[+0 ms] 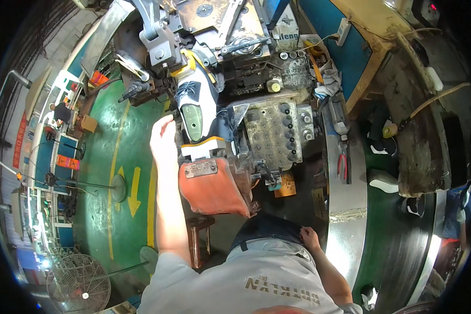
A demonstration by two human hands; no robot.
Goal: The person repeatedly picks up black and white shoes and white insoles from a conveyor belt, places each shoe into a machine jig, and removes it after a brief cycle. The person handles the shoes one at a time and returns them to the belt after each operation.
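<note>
A white and navy shoe upper point(208, 98) sits in a machine, with a green shoe last point(194, 125) showing through its opening and dark laces across its front. Yellow clamp pads point(188, 64) press about its toe end. My left hand point(164, 137) is raised just left of the shoe's heel, apart from it, fingers loosely bent with nothing in them. Below the heel is an orange padded cover point(212, 186) on the machine. My right hand point(310, 238) hangs beside my waist, fingers slightly curled and holding nothing that shows.
Right of the shoe is a worn metal block point(273, 131) with black knobs. Red-handled pliers point(343, 165) lie on a metal ledge point(347, 212). A conveyor point(390, 230) beyond carries several shoes. At the left, a green floor point(97, 183) holds a standing fan point(79, 282).
</note>
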